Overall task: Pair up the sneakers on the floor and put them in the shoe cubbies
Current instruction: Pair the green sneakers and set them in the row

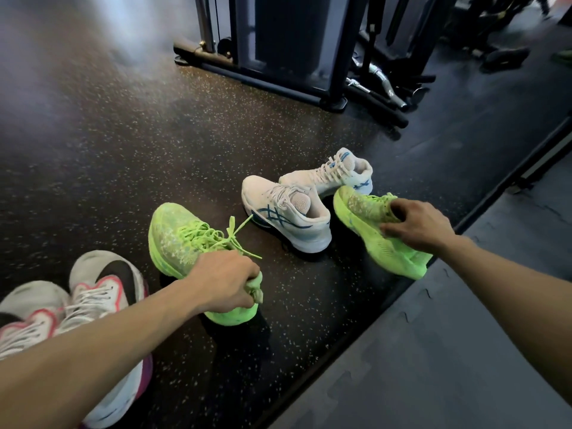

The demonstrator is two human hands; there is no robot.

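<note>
On the speckled dark rubber floor (117,144) lie six sneakers, three pairs by colour: two neon green, two white with blue stripes, two white with black and pink trim.

The left hand (226,281) is closed around the heel collar of the first green sneaker (176,236), fingers wrapped over the back edge; its toe points away from the grip and its loose green laces (235,235) trail just past the knuckles. The right hand (418,224) clasps the second green sneaker (371,221) at its opening, thumb on the near side wall and fingers tucked over the collar; this shoe tilts, toe away from the grip, heel toward the grey foam mat (448,351).

Between the two grips stand the two white-and-blue sneakers. The nearer one (284,212) sits upright just beyond the left hand and beside the right-held shoe; the farther one (334,173) lies behind it, touching or nearly touching the toe of the right-held green shoe.

Left of the left-hand grip, partly under the left forearm, rest the two white, black and pink sneakers (102,289), side by side, toes away from the person.

Well beyond both grips stands a dark metal gym machine frame (278,57) with chrome bar handles (380,78) at its base. No shoe cubbies are in view.
</note>
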